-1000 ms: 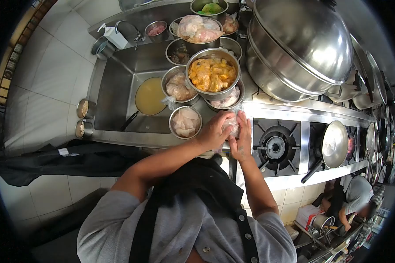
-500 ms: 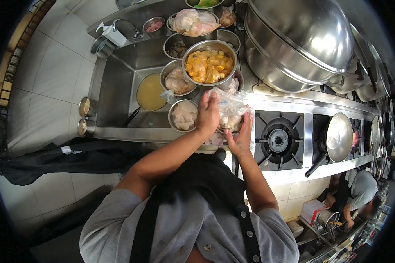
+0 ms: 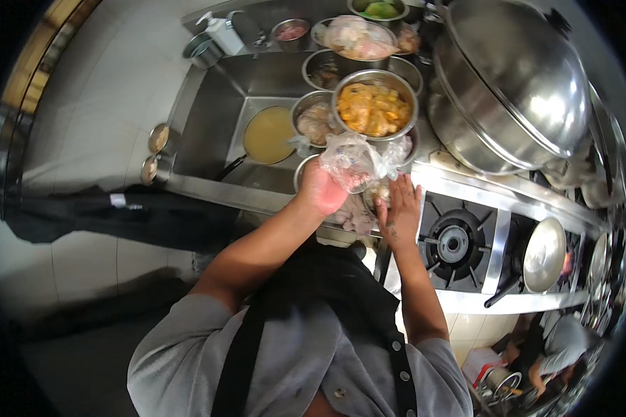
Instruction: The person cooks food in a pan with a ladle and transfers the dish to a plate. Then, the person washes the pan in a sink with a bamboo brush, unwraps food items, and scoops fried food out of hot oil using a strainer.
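A crumpled clear plastic bag (image 3: 348,156) is gripped in my left hand (image 3: 323,189), just in front of a steel bowl of orange-coated meat (image 3: 373,108). My right hand (image 3: 400,212) has its fingers stretched out and holds nothing. Its thumb side lies against pale, lumpy food (image 3: 378,193) in a container, most of which the hand and bag hide. Behind my left hand, a bowl of pale pieces is almost wholly covered. Pinkish-grey meat (image 3: 355,214) lies at the counter edge between my wrists. A bowl with bagged meat (image 3: 317,121) stands left of the orange one.
On the left, a sink (image 3: 209,142) contains a pan of yellowish liquid (image 3: 270,135). A large domed steel pot (image 3: 515,83) stands behind the gas burner (image 3: 453,242). Further right is a frying pan (image 3: 544,254). A co-worker (image 3: 563,344) bends low at bottom right.
My left hand has pulled the plastic bag up and left, away from the pale food. My right hand has flattened out beside the food. The view has shifted, moving the scene rightward.
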### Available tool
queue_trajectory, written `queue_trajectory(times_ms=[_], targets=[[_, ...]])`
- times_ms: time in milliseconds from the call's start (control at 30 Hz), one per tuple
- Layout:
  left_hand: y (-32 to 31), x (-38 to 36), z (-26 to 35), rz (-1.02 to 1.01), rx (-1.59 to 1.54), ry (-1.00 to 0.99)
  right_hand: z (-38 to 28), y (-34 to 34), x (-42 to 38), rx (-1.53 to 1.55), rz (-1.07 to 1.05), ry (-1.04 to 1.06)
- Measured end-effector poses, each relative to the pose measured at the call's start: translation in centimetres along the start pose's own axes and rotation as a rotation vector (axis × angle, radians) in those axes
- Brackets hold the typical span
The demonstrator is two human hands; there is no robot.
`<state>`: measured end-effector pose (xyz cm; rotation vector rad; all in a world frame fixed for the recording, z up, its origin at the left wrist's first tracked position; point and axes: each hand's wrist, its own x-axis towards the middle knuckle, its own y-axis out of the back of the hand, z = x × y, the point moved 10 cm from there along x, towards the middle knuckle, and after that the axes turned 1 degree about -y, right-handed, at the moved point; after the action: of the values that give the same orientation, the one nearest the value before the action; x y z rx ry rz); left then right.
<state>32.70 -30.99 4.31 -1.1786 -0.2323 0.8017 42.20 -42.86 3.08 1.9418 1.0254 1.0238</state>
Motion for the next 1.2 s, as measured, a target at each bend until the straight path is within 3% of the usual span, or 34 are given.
queue_trajectory(times_ms=[33,133,167,200,267,300,400,467,567,667,733,800,900,967,1100,1167,1200], targets=[[-0.3,-0.7,0.6,0.041,-0.033,-0.013,0.1,-0.1,0.1,-0.006,-0.02,0.004],[0.0,-3.5,4.1,-0.133,-0.167,-0.011,-0.3,0.0,0.2,0.016,-0.082,0.045],[2.6,-4.7,5.7,0.117,-0.124,-0.102,-0.5,0.9,-0.1,0.042,-0.002,0.088],[3.6,-5.9,7.4,0.035,-0.136,-0.117,-0.7,1.7,-0.4,0.08,0.077,0.129],[8.0,-9.4,10.4,-0.121,-0.136,-0.145,0.2,3.1,-1.2,0.366,0.221,0.014],[11.8,-11.4,11.1,-0.043,-0.214,-0.144,-0.3,3.9,-1.2,0.41,0.249,0.008],[24.3,-18.7,11.8,0.34,-0.063,-0.169,0.0,5.4,-1.4,0.427,0.284,-0.002],[28.3,-27.3,12.3,1.036,0.213,-0.134,-1.0,6.0,-1.0,0.302,0.224,0.033],[40.5,-37.0,13.1,1.358,0.58,-0.278,-2.2,6.8,-0.2,0.259,0.236,0.121],[44.5,-45.2,15.6,1.757,0.739,-0.381,-3.7,6.9,0.8,0.194,0.176,0.082],[50.8,-48.3,17.8,1.838,1.013,-0.159,-3.9,6.8,1.5,0.161,0.165,-0.01],[58.4,-50.0,18.8,1.797,0.958,-0.1,-4.0,6.6,2.0,0.122,0.098,-0.034],[59.7,-51.8,20.7,2.045,0.879,0.241,-3.0,6.9,1.4,0.091,0.138,-0.067],[66.4,-51.7,23.1,1.816,1.215,0.286,-1.9,7.3,0.3,0.058,0.152,-0.093],[64.1,-46.2,28.6,1.659,1.637,0.424,0.3,6.5,-1.4,0.112,0.175,-0.303],[65.1,-41.4,30.1,1.254,2.186,0.637,-0.6,6.3,-1.4,0.072,0.149,-0.364],[65.0,-39.3,30.4,1.059,2.44,0.636,-1.6,6.2,-1.0,0.068,0.137,-0.345]])
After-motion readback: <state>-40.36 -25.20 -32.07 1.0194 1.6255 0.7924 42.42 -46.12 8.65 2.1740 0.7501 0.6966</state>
